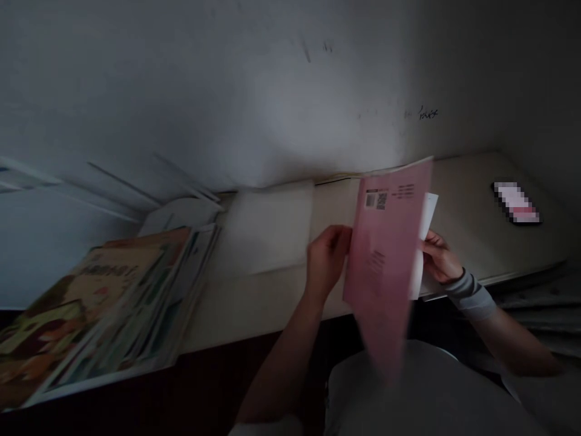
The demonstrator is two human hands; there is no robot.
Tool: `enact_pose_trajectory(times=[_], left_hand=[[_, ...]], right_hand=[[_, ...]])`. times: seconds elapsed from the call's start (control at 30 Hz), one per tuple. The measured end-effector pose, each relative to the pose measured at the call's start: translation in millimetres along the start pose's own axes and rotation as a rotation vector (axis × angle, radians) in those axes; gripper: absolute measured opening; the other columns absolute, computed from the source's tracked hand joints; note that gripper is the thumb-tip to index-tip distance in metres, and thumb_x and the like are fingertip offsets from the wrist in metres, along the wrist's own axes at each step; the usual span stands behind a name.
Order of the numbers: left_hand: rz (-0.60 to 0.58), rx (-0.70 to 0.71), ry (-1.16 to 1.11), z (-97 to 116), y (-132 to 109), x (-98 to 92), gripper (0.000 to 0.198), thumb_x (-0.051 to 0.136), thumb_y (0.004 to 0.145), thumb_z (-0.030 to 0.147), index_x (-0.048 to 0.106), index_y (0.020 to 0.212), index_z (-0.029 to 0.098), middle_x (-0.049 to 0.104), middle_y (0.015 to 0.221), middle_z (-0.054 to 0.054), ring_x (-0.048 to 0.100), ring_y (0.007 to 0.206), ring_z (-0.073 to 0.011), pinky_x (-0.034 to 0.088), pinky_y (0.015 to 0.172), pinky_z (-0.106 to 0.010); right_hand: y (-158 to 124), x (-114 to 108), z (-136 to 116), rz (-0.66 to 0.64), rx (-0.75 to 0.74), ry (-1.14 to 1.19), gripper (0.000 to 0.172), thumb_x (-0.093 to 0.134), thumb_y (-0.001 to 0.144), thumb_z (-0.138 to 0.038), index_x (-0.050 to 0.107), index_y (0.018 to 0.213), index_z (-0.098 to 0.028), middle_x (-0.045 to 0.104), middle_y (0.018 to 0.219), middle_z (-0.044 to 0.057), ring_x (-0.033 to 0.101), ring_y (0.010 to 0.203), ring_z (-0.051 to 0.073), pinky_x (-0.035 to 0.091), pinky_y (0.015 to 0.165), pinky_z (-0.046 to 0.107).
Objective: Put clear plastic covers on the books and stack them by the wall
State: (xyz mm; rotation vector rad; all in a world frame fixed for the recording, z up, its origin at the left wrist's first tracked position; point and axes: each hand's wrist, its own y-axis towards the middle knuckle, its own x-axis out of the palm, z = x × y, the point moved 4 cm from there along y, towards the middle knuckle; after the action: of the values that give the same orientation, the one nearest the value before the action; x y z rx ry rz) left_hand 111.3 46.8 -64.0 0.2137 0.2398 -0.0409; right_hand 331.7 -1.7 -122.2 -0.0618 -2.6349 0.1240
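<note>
I hold a thin pink booklet [385,254] upright over the front edge of a pale desk [476,236]. Its cover shows a QR code and small print near the top, and white pages stick out on its right side. My left hand [327,257] is closed on the booklet's left edge. My right hand [438,257], with a grey wristband on the wrist, grips the right edge and the white pages. The lower corner of the booklet is smeared by motion.
A fanned stack of colourful picture books [104,309] lies on the left of the desk. White sheets [267,230] lie in the middle by the wall [272,91]. A small pixelated object [516,203] rests at the far right. My lap [422,393] is below.
</note>
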Motion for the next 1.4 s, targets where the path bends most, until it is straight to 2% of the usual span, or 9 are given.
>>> enact_pose_trajectory(times=[0.23,0.43,0.63,0.77,0.9,1.0,1.1,1.2,1.4], left_hand=[[0.14,0.179,0.084,12,-3,-0.8,0.012,0.062,0.077,0.023,0.066,0.088,0.022,0.065,0.091,-0.003,0.058,0.079,-0.0142,0.044,0.067,-0.021],[-0.117,0.219,0.203,33,2,6.6,0.016,0.053,0.084,0.029,0.062,0.082,0.016,0.059,0.065,0.002,0.052,0.058,-0.0097,0.039,0.055,-0.019],[-0.046,0.527,0.37,54,0,3.6,0.012,0.053,0.086,0.024,0.061,0.085,0.015,0.061,0.063,0.002,0.055,0.054,-0.0076,0.042,0.05,-0.016],[0.122,0.984,0.576,45,-24,5.3,0.023,0.051,0.086,0.011,0.061,0.106,0.016,0.071,0.097,-0.006,0.067,0.088,-0.0142,0.053,0.077,-0.023],[-0.068,1.208,0.699,2,-58,26.9,0.03,0.055,0.085,0.011,0.058,0.115,0.015,0.069,0.106,-0.009,0.062,0.107,-0.0191,0.051,0.092,-0.031],[-0.369,1.193,0.789,-32,-81,45.0,0.029,0.055,0.088,0.018,0.056,0.117,0.015,0.067,0.113,-0.011,0.059,0.113,-0.0203,0.048,0.097,-0.035],[-0.578,1.082,0.836,-50,-89,48.3,0.046,0.055,0.086,0.045,0.055,0.121,0.016,0.061,0.123,-0.012,0.052,0.121,-0.0263,0.04,0.104,-0.046],[-0.617,0.911,0.875,-55,-78,34.0,0.064,0.05,0.082,0.06,0.051,0.128,0.017,0.054,0.132,-0.014,0.042,0.129,-0.031,0.03,0.109,-0.052],[-0.591,0.61,0.939,-68,-58,0.9,0.09,0.051,0.072,0.071,0.033,0.142,0.017,0.034,0.147,-0.017,0.021,0.139,-0.0358,0.026,0.11,-0.051]], right_hand=[[-3,-4,5,0.04,-0.016,0.032,0.022,0.079,0.057,-0.03,0.071,0.077,-0.026,0.072,0.078,-0.004,0.064,0.068,0.016,0.053,0.068,0.031],[10,7,-13,-0.054,-0.173,-0.075,0.025,0.079,0.06,-0.043,0.069,0.076,-0.026,0.071,0.076,-0.003,0.065,0.068,0.016,0.055,0.072,0.034],[38,-6,-47,-0.173,-0.252,-0.405,0.032,0.076,0.063,-0.049,0.069,0.085,-0.027,0.071,0.095,0.0,0.064,0.093,0.02,0.049,0.092,0.041],[50,-40,-58,-0.098,-0.058,-0.346,0.046,0.058,0.076,-0.062,0.061,0.107,-0.028,0.069,0.098,0.003,0.066,0.088,0.02,0.054,0.077,0.038],[47,-56,-35,-0.175,0.265,-0.339,0.066,0.037,0.078,-0.075,0.06,0.108,-0.021,0.07,0.085,0.008,0.066,0.072,0.02,0.054,0.065,0.035],[48,-58,-15,-0.189,0.35,-0.492,0.056,0.055,0.074,-0.065,0.062,0.102,-0.017,0.069,0.086,0.007,0.064,0.073,0.018,0.051,0.067,0.032],[54,-53,-7,-0.309,0.303,-0.727,0.045,0.069,0.066,-0.05,0.064,0.093,-0.015,0.068,0.086,0.005,0.061,0.075,0.016,0.047,0.072,0.03],[59,-45,-9,-0.426,0.211,-0.96,0.033,0.068,0.066,-0.042,0.063,0.083,-0.014,0.065,0.078,0.003,0.059,0.072,0.015,0.045,0.071,0.03],[63,-40,-10,-0.36,0.051,-1.13,0.027,0.055,0.072,-0.043,0.058,0.077,-0.016,0.06,0.073,0.003,0.054,0.067,0.014,0.043,0.065,0.028]])
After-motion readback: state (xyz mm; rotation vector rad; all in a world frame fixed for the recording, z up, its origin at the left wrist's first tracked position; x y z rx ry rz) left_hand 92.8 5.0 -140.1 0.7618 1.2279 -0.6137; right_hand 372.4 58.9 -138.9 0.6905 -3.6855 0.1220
